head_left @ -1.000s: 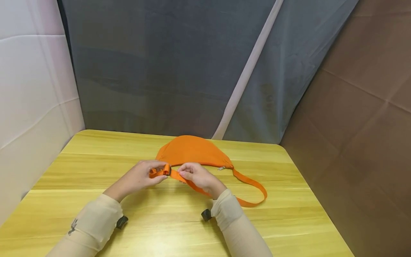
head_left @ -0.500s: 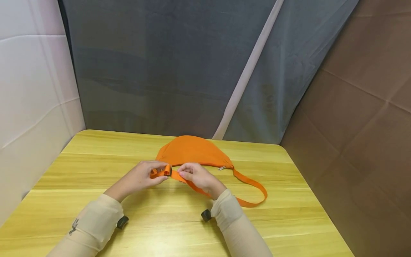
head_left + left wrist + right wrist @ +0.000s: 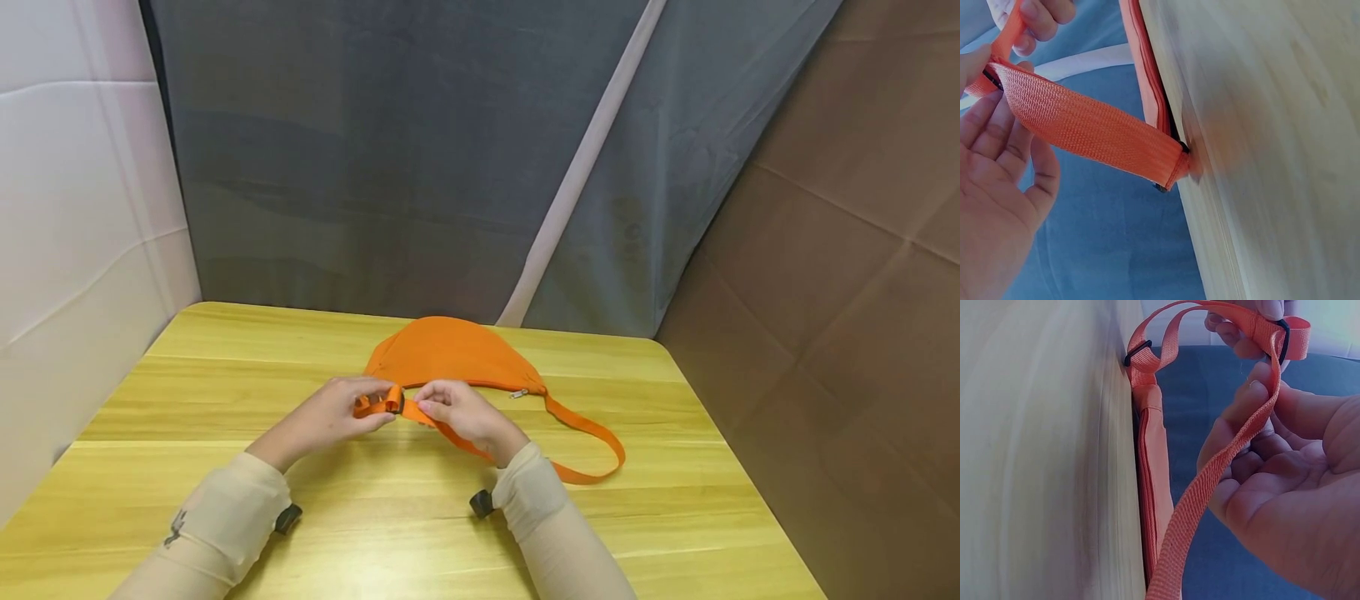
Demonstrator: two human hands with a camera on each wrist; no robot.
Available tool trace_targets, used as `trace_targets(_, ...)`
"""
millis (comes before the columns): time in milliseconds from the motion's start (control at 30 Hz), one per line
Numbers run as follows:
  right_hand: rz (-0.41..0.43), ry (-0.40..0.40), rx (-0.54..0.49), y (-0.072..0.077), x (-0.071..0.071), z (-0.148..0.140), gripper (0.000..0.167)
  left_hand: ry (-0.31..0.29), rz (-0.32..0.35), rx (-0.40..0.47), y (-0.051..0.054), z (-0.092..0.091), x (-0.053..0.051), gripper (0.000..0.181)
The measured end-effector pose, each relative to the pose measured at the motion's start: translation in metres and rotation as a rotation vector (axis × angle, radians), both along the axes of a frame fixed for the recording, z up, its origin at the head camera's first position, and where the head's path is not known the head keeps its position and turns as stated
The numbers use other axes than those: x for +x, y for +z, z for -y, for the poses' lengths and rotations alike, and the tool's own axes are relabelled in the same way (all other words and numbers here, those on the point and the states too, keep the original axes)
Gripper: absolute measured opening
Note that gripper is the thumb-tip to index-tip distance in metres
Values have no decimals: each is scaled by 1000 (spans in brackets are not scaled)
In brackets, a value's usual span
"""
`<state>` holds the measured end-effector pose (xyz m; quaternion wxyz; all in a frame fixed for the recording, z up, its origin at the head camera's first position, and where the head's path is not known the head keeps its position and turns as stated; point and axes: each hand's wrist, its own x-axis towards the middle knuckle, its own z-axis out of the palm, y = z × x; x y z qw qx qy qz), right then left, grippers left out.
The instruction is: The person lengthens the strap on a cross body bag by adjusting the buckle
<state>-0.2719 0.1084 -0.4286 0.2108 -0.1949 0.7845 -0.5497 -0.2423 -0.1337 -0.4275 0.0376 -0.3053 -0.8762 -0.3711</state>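
An orange waist bag (image 3: 453,354) lies on the table, its curved side away from me. My left hand (image 3: 330,414) holds the orange strap at a black slider buckle (image 3: 1284,340), thumb on one side and fingers on the other. A short strap loop (image 3: 1299,339) stands out of that buckle. Just right of it, my right hand (image 3: 467,414) pinches the strap (image 3: 1200,494) between thumb and fingers. A second black ring (image 3: 1138,352) joins the strap near the bag's end. The held stretch is raised off the table.
The rest of the strap (image 3: 600,435) curves across the table to the right of my right hand. A metal zipper pull (image 3: 518,393) hangs at the bag's right end. Behind the wooden table (image 3: 375,533) hangs a grey cloth (image 3: 360,167), with cloth walls at both sides.
My left hand and the buckle have shifted very slightly right, toward my right hand. The right hand and the bag stay in place.
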Motion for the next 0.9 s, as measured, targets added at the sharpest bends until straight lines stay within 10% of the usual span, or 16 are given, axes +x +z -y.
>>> trace_targets(900, 38, 9, -47, 1, 0, 3, 19, -6, -18, 0, 4, 0, 0, 23)
